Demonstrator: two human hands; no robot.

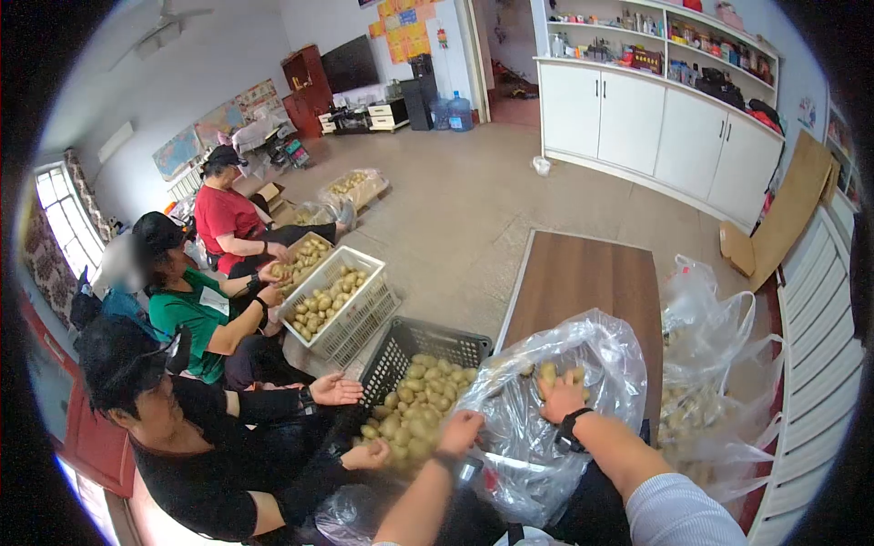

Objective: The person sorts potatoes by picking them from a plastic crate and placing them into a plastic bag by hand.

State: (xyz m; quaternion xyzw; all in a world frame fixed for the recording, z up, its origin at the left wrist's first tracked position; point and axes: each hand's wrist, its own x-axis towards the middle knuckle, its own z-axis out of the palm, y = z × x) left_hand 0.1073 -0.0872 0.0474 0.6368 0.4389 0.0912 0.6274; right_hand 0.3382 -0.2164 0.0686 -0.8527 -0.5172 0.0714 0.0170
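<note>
A large clear plastic bag (pixel 605 355) stands open in front of me, its rim spread over the end of the brown table. My left hand (pixel 462 431) is closed at the bag's left edge, pinching the plastic beside the dark crate. Inside the bag's mouth, my right hand (pixel 562 397) has its fingers bent around yellow-brown potatoes (pixel 548 371); its palm faces down, and how many it grips is hidden. Left of the bag, a dark perforated crate (pixel 473 344) holds many more potatoes (pixel 414 409).
A co-worker in black (pixel 196 455) reaches over the dark crate with both hands. Beyond, a white crate (pixel 364 264) of potatoes stands near people in green and red. Right of the brown table (pixel 583 273), filled plastic bags (pixel 701 400) sit along the wall by a radiator (pixel 824 328).
</note>
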